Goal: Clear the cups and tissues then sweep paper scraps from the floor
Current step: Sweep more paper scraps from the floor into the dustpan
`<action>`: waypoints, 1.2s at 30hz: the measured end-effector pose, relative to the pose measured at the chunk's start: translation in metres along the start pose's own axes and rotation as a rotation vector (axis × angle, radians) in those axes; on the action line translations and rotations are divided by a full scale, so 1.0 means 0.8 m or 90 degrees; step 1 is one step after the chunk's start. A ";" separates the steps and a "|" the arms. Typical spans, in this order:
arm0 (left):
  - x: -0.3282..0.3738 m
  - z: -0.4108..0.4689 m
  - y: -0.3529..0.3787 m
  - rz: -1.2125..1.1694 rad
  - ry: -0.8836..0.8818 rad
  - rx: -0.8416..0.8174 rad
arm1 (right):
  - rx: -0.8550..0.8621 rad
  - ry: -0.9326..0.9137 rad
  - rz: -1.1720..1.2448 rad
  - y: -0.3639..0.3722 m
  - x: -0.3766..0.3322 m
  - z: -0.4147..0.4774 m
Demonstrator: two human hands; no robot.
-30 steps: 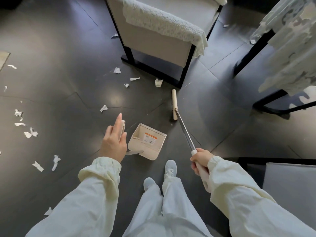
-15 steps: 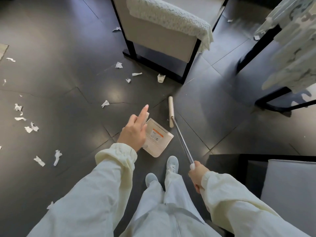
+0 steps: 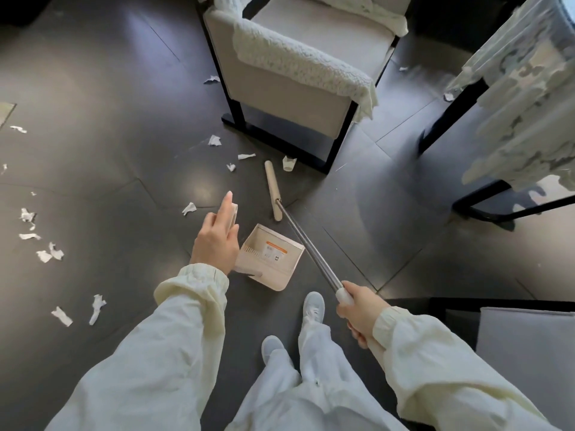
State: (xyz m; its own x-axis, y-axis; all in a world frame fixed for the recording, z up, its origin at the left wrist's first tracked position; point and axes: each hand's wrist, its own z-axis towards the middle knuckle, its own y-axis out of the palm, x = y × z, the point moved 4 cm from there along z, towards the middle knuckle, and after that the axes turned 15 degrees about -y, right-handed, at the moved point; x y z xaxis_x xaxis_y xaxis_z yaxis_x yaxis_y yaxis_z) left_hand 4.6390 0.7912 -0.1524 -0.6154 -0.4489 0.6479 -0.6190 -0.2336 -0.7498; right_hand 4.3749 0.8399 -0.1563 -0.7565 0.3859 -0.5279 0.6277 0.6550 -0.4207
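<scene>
The person stands on a dark tiled floor (image 3: 124,119), pale shoes (image 3: 313,306) and cream trouser legs at the near edge of the view. The right hand (image 3: 357,311) is wrapped tightly round the white grip of a broom (image 3: 309,244), whose metal shaft slants away and to the left. The left hand (image 3: 216,241) holds the top of the dustpan (image 3: 270,269) handle, forefinger laid straight along it (the thumb is hidden behind the handle). The two hands are well apart, each with its own tool.

The dustpan sits on the floor just ahead of the shoes, between the hands, its open mouth turned toward the broom. A printed label with an orange strip shows inside it. Beyond it the broom head (image 3: 273,189) lies on the tiles.

Paper scraps (image 3: 46,253) are strewn over the left part of the floor. More scraps (image 3: 214,140) lie farther out, near the broom head, and a crumpled piece (image 3: 288,163) sits just beside the black base of an armchair (image 3: 280,88).

The armchair is draped with a lace throw (image 3: 295,60). To the far right hangs a patterned tablecloth (image 3: 522,88), with small scraps on the floor by it.
</scene>
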 end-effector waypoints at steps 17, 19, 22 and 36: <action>0.075 0.216 0.027 0.011 -0.089 0.059 | -0.025 -0.080 -0.319 -0.213 -0.161 0.298; 0.084 0.251 0.039 0.012 -0.104 0.050 | -0.041 -0.077 -0.381 -0.234 -0.167 0.329; 0.095 0.293 0.053 0.015 -0.104 0.055 | -0.104 -0.046 -0.430 -0.251 -0.178 0.362; 0.114 0.390 0.041 0.060 -0.098 0.048 | -0.181 0.055 0.008 -0.289 -0.243 0.301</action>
State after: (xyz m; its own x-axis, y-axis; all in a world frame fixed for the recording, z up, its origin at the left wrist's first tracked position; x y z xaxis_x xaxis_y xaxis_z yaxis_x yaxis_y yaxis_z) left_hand 4.7146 0.4733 -0.1595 -0.5840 -0.5969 0.5501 -0.5195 -0.2459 -0.8183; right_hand 4.4207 0.4568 -0.1344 -0.7695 0.4410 -0.4620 0.5695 0.8011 -0.1839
